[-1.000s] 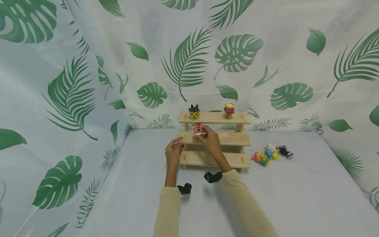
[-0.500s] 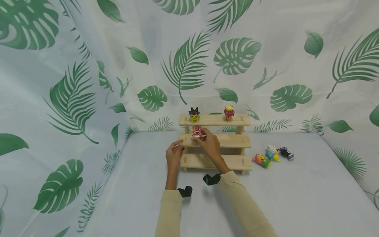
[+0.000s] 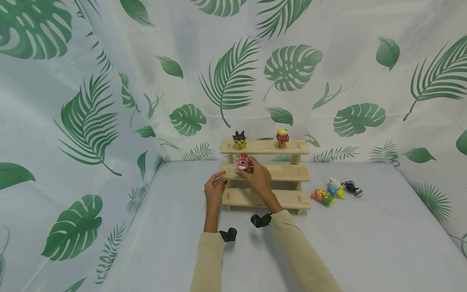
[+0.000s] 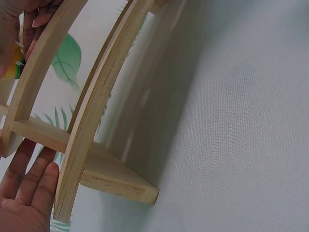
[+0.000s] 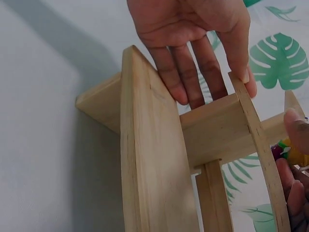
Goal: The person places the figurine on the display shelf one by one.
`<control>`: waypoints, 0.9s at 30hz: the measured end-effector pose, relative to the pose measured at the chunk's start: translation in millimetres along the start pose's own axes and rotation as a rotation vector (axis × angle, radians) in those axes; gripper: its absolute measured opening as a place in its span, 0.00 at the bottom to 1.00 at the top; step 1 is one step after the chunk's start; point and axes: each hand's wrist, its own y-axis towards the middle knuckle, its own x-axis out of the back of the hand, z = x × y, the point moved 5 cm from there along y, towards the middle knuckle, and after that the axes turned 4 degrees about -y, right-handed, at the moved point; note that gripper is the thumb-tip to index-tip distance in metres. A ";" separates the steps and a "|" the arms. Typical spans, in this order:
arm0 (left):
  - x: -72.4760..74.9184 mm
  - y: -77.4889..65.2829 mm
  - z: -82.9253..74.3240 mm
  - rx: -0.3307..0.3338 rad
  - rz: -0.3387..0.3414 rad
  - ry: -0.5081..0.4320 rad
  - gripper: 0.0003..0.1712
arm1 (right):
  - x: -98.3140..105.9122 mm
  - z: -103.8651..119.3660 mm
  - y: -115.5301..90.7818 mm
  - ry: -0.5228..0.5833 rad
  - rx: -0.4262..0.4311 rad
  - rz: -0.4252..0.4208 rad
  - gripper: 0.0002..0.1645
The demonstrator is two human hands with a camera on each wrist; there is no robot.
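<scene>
In the head view, my right hand (image 3: 258,175) pinches a small pink toy figurine (image 3: 242,163) with a red top between thumb and fingers. It is at the left part of the middle board of a three-step wooden display shelf (image 3: 288,172); whether its base touches the board cannot be told. The right wrist view shows only a yellow, green and purple part of the figurine (image 5: 282,151). At the shelf's left end, my left hand (image 3: 214,190) holds the end of the middle board with thumb and forefinger; its other fingers (image 5: 207,63) extend below the board.
On the top board stand a yellow figurine with a black-eared hood (image 3: 239,139) and a yellow-headed figurine in red (image 3: 282,138). Right of the shelf lie several more figurines (image 3: 335,187) on the white cloth (image 3: 365,243). A leaf-printed curtain (image 3: 226,24) hangs close behind.
The pink figurine, in my right hand, has come slightly left and lower toward the middle board. My left hand stays at the shelf's left end. The head view has shifted slightly.
</scene>
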 end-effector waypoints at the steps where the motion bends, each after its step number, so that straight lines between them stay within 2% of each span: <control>1: -0.1 0.1 -0.1 0.001 0.004 -0.001 0.16 | 0.1 -0.2 0.1 -0.004 0.001 0.003 0.38; 10: -0.3 -0.1 -3.3 -0.003 -0.007 -0.005 0.14 | -0.4 1.0 2.0 -0.124 0.033 -0.024 0.30; 25: 0.6 -0.3 -3.7 -0.040 -0.020 0.007 0.12 | -2.5 2.3 1.6 -0.143 0.059 -0.057 0.28; 27: 0.8 -2.9 -8.4 -0.035 -0.011 0.002 0.13 | -3.0 2.6 1.4 -0.138 0.060 -0.057 0.28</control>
